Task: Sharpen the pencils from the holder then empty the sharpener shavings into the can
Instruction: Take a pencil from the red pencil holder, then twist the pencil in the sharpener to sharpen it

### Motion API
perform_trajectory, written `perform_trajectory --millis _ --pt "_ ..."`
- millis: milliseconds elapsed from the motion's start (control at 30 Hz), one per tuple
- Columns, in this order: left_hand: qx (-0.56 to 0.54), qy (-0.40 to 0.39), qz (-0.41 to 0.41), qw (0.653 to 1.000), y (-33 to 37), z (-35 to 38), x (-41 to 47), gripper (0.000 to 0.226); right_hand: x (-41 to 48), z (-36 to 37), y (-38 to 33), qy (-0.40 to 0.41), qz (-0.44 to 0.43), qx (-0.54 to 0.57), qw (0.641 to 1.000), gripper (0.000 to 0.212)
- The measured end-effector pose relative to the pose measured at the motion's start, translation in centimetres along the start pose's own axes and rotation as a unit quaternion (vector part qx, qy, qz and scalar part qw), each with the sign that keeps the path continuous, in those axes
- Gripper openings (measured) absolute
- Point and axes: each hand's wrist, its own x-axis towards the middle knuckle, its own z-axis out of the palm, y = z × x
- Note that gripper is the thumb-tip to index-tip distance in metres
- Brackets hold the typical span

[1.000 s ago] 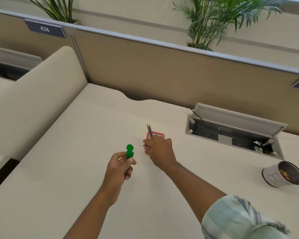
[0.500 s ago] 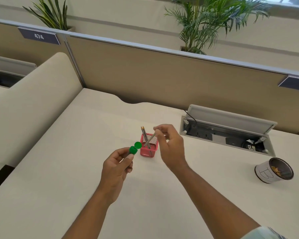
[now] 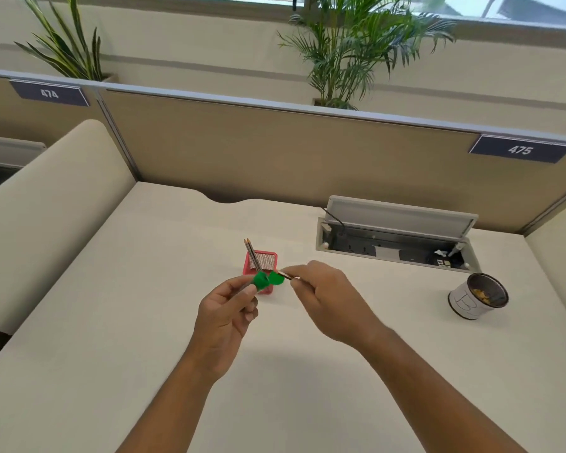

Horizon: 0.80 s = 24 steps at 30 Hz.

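A red mesh pencil holder stands mid-desk with two pencils leaning out of its left side. Just in front of it, my left hand grips a green sharpener whose round lid hangs open to the right. My right hand pinches a pencil and holds its tip against the sharpener. A white can with shavings inside sits tilted at the right of the desk.
An open cable box with sockets is set into the desk behind the can. Tan partition panels close off the back, and a cream divider rises on the left. Plants stand beyond the partition.
My right hand drew a pencil out of the holder and brought it down to the sharpener. My left hand lifted the sharpener toward it. The view tilted upward.
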Motion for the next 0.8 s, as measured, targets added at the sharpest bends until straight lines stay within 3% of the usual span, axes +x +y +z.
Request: perform_trajectory --millis 467,600,700,800 --pt "0.035 -0.04 -0.019 0.998 -0.8 2.0 -2.7 0.027 -5.8 -3.0 -1.8 0.01 -0.016 -0.172 0.985 0.029" --pt "0.04 -0.045 -0.013 0.998 -0.9 2.2 -3.3 0.036 -6.7 -2.7 -2.0 -0.008 0.01 -0.122 0.992 0.026" --pt "0.019 -0.054 -0.003 0.998 -0.9 2.5 -3.6 0.037 -7.7 -2.3 -1.8 0.025 0.047 -0.063 0.997 0.011" --pt "0.001 -0.051 0.011 0.999 -1.3 2.9 -4.0 0.044 -9.0 -1.7 -1.7 0.038 0.051 -0.048 0.997 0.012"
